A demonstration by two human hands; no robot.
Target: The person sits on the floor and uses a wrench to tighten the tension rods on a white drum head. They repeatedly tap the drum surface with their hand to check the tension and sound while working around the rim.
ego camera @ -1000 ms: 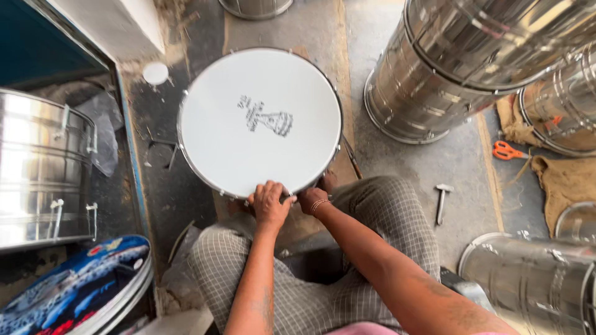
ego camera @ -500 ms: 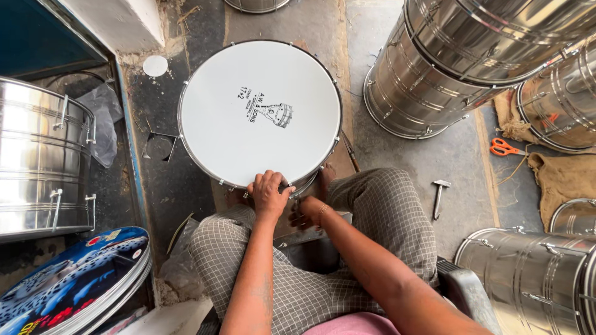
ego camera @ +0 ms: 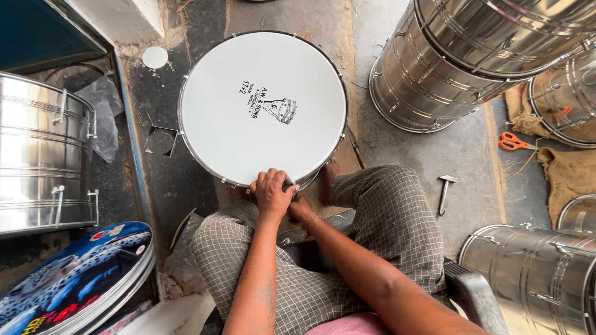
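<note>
L hand (ego camera: 271, 192) & R hand (ego camera: 300, 208) (partly hidden) curled over drum (ego camera: 262, 105) rim

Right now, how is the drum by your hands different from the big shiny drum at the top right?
The white-headed drum faces up, showing a flat white skin with a small dark print; the steel drum shell lies tilted, showing ribbed bare metal sides. The left hand rests on the white-headed drum's rim; nothing touches the steel drum shell. Both are round.
</note>
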